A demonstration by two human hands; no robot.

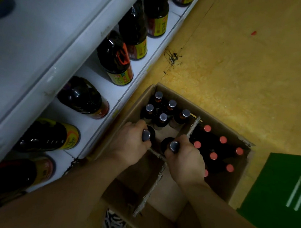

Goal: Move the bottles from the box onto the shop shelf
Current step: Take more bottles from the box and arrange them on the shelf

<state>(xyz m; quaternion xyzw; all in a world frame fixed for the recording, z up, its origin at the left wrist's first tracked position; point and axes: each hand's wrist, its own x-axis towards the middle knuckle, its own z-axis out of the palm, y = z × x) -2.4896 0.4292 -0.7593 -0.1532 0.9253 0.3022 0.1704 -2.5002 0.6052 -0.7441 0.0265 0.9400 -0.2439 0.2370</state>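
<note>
Two bottles on the go at once! Over on the left, the shop shelf [91,67] carries a row of big dark bottles [114,57] with gaps between them. Moving in, the left hand [131,141] has its fingers clenched round the neck of one silver-capped bottle [146,135], still down in the box [183,96]. Just beside it, the right hand [186,158] grasps a second silver-capped bottle [173,146] the same way, close to the cardboard divider [193,126]. Five more silver caps [163,117] wait behind them. Red-capped bottles [213,155] fill the compartment to the right, and a green panel [280,187] lies further right on the floor [240,67].

The danger from here, I'd say: both holds are high on the neck, so a bottle could slip or swing on the lift, clip the divider or knock its neighbour. And with both hands loaded, threading between those big bottles could topple one.
</note>
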